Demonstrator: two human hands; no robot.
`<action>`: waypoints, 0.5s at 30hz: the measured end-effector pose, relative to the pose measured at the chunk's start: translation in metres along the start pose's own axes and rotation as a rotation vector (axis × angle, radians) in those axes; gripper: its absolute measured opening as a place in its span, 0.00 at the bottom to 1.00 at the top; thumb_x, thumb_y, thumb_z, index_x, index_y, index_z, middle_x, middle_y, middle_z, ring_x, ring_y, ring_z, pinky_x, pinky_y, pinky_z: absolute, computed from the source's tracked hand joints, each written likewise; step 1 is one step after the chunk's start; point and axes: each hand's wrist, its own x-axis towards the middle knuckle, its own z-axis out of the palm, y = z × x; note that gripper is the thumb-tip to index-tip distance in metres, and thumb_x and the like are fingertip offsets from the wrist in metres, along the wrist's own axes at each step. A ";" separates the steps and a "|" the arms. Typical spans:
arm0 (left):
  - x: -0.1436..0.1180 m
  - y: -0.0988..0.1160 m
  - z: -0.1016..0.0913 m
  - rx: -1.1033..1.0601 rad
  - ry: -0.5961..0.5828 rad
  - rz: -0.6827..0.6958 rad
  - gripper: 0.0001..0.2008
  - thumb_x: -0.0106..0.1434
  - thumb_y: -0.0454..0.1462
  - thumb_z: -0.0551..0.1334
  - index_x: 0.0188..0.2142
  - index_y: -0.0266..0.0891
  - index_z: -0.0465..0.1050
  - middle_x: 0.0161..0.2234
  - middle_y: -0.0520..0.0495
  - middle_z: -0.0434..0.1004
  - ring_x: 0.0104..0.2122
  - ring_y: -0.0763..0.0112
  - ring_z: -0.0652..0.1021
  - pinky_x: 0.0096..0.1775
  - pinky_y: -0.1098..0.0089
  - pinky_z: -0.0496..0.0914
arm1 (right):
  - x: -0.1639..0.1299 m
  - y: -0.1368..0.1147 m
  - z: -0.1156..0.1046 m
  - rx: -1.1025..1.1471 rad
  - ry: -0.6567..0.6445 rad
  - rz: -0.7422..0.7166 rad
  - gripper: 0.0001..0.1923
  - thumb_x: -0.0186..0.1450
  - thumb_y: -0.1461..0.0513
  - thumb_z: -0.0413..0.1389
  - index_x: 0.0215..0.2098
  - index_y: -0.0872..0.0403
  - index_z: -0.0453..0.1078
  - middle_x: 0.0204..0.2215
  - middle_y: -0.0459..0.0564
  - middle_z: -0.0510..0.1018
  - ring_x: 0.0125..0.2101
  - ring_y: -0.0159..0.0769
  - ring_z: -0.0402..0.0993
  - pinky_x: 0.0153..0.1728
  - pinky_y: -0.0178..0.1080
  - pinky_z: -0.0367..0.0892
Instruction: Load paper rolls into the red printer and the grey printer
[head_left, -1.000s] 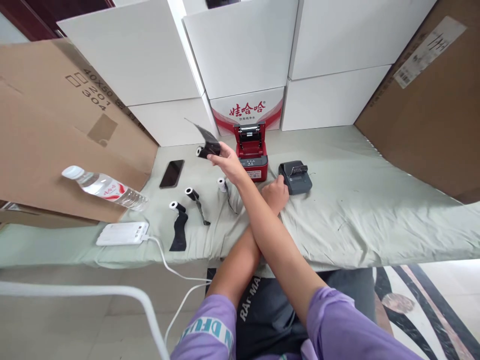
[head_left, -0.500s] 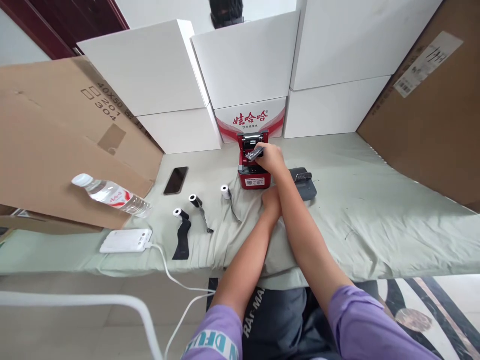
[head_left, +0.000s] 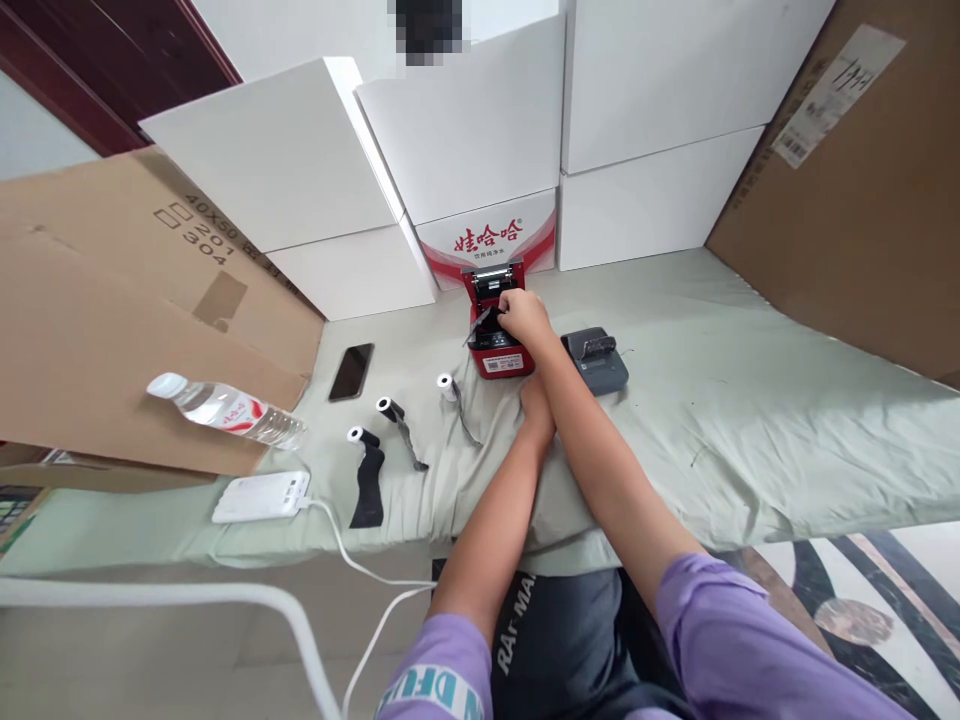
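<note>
A small red and black label printer (head_left: 501, 362) stands on the cloth with its lid raised. Over its open top my right hand (head_left: 525, 318) pinches a dark, thin strip (head_left: 480, 325), whose free end hangs past the printer's left edge. Against the printer's front right corner rests my left hand (head_left: 535, 405), partly covered by my right forearm, so its fingers are hidden. Just right of the printer sits a dark grey device (head_left: 596, 362) with a crumpled dark piece on top. Left of it lie small rolls with dark tails: one roll (head_left: 448, 386), another (head_left: 388, 407) and a third (head_left: 363, 436).
On the left are a phone (head_left: 352, 371), a leaning water bottle (head_left: 232, 412) and a white power bank (head_left: 262, 496) with a cable. White boxes (head_left: 465, 140) wall the back. Brown cardboard stands at the left (head_left: 90, 330) and right (head_left: 847, 230).
My right hand has lowered the dark strip towards the printer's opening, and the strip now hangs to the left. My left hand stays by the printer. The view has shifted slightly.
</note>
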 end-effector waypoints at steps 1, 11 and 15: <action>0.000 0.000 0.000 -0.009 -0.018 -0.017 0.13 0.74 0.33 0.54 0.35 0.37 0.75 0.35 0.38 0.83 0.37 0.62 0.79 0.38 0.70 0.71 | -0.001 -0.001 0.000 -0.012 -0.006 -0.001 0.09 0.62 0.69 0.57 0.37 0.52 0.76 0.40 0.55 0.82 0.48 0.50 0.74 0.52 0.48 0.61; -0.005 0.005 -0.009 -0.031 -0.105 -0.090 0.17 0.74 0.30 0.49 0.38 0.35 0.76 0.42 0.36 0.84 0.43 0.60 0.80 0.42 0.69 0.72 | -0.004 -0.001 -0.001 -0.040 0.008 -0.065 0.06 0.65 0.66 0.56 0.37 0.52 0.75 0.43 0.55 0.83 0.49 0.52 0.74 0.52 0.51 0.56; -0.005 0.006 -0.010 -0.041 -0.127 -0.102 0.19 0.73 0.28 0.48 0.39 0.36 0.78 0.44 0.38 0.84 0.45 0.60 0.80 0.43 0.69 0.72 | -0.009 -0.003 -0.005 -0.043 0.027 -0.083 0.09 0.65 0.67 0.53 0.39 0.52 0.74 0.42 0.55 0.84 0.48 0.52 0.76 0.50 0.50 0.57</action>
